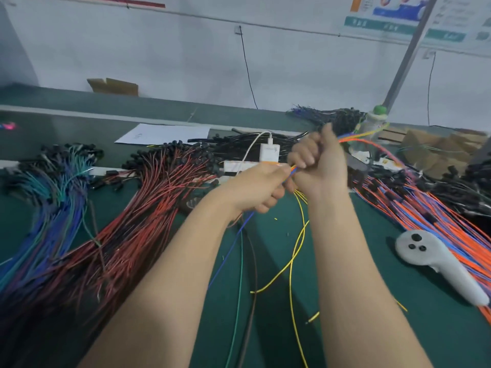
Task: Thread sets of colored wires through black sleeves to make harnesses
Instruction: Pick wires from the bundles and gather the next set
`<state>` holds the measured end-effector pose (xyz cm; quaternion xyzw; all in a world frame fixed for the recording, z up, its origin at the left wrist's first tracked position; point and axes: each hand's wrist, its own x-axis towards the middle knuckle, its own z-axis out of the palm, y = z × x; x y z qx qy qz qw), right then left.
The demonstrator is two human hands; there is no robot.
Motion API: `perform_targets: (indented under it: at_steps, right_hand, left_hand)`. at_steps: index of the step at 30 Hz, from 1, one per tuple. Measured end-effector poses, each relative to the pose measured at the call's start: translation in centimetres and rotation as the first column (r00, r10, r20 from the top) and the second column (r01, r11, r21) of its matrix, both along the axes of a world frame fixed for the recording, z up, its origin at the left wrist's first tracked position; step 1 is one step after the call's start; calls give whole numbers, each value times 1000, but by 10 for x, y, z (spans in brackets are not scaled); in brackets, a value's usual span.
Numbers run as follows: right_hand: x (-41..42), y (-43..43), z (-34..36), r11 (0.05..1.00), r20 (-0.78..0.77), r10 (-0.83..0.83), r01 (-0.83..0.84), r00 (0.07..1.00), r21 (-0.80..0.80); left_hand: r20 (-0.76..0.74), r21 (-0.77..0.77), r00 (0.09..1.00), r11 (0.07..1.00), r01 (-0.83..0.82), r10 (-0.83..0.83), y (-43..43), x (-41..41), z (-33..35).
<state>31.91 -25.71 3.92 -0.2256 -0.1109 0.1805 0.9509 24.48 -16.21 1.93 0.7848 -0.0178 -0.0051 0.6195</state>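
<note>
Checker: Step in hand?

Bench: Threading, by my judgement. Both hands are raised above the green worktop (345, 261). The left hand (259, 188) pinches a wire set (293, 170) of orange, blue and yellow strands between thumb and fingertips. The right hand (320, 166) is fisted round the same set just beside it, knuckles toward the camera.

Checker: Where does the set run?

Bench: It crosses the short gap between the two hands. Strands of the same colours leave the far side of the right fist (372, 144), trailing to the right. Loose ends (295, 248) in yellow, blue, green and brown hang below the hands onto the worktop.

Checker: Sleeve located?

Bench: Not seen. Any black sleeve on this set would be hidden inside the right fist, so I cannot tell how far it has travelled.

Checker: Progress overall?

Bench: The orange-and-blue pile (425, 216) at the right carries black sleeves and looks like finished harnesses. The red wire heap (148, 208) lies at the left.

Checker: Next move?

Bench: Probably keeping the left pinch firm so the strands stay together, while the right hand draws along the set. Risk noted: one strand lagging or buckling at the sleeve mouth.
</note>
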Motion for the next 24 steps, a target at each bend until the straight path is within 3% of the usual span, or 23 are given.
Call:
perform_targets:
  at_steps: [3, 7, 9, 12, 15, 16, 18, 21, 22, 24]
  right_hand:
    - [-5, -3, -18, 998, -58, 5, -9, 998, -66]
    - [5, -23, -24, 989, -31, -144, 144, 989, -19]
    - [5, -24, -30, 991, -19, -127, 126, 992, -37]
    - [-4, -12, -45, 981, -2, -55, 54, 998, -186]
    - [-3, -12, -51, 971, -19, -145, 139, 989, -196]
    - [-1, -14, -50, 968, -7, -184, 180, 983, -173]
    - [1, -16, -50, 963, 16, -229, 229, 973, -145]
    - [-3, -5, -56, 959, 30, -221, 223, 975, -176]
    - [-6, 0, -60, 960, 30, -205, 207, 978, -190]
    - [-11, 8, -68, 966, 30, -154, 157, 988, -203]
  left_hand:
    - [-79, 39, 995, 997, 64, -60, 1, -1, -12]
    - [-108, -85, 983, 987, 139, -147, 14, -7, -37]
    - [-78, -108, 991, 989, 103, -112, 12, -4, -43]
    - [-70, -118, 994, 990, 74, -82, 3, 6, -47]
    - [-122, -242, 992, 968, -71, 43, -1, 11, -53]
    - [-161, -351, 981, 923, -158, 107, -1, 12, -55]
    - [-252, -586, 945, 745, -319, 206, -3, 16, -59]
    - [-313, -789, 919, 474, -391, 238, -12, 25, -60]
    - [-324, -810, 914, 428, -401, 243, -15, 29, -59]
    - [-341, -793, 896, 425, -437, 285, -19, 34, -56]
